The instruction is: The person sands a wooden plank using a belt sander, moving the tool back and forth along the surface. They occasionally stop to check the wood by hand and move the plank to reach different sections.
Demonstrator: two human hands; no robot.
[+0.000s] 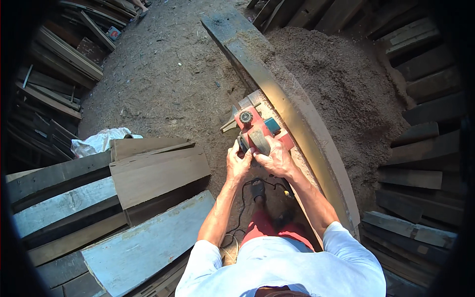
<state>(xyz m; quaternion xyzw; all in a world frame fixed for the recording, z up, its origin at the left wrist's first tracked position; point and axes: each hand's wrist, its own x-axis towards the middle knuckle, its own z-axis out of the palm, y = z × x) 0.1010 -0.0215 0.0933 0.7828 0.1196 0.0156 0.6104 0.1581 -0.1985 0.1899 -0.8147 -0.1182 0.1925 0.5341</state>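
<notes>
A red electric planer point(250, 118) with a round black knob on top and a teal part on its right side sits over a wooden piece point(259, 99) strewn with pale shavings. My right hand point(278, 157) is wrapped over its rear part. Closed against its rear left side is my left hand point(237, 161), the two thumbs close together. Some of the left fingertips are hidden by the tool. Just right of the planer runs a long thick beam point(316, 136), its face lit golden. The planer's underside is out of sight.
Boards point(158, 173) are stacked at the left, with a pale blue board point(148, 245) nearer me. A white sack point(104, 141) lies behind them. A black cord point(242, 210) trails by my feet. Sawdust point(336, 79) is heaped right of the beam, before more planks point(425, 173).
</notes>
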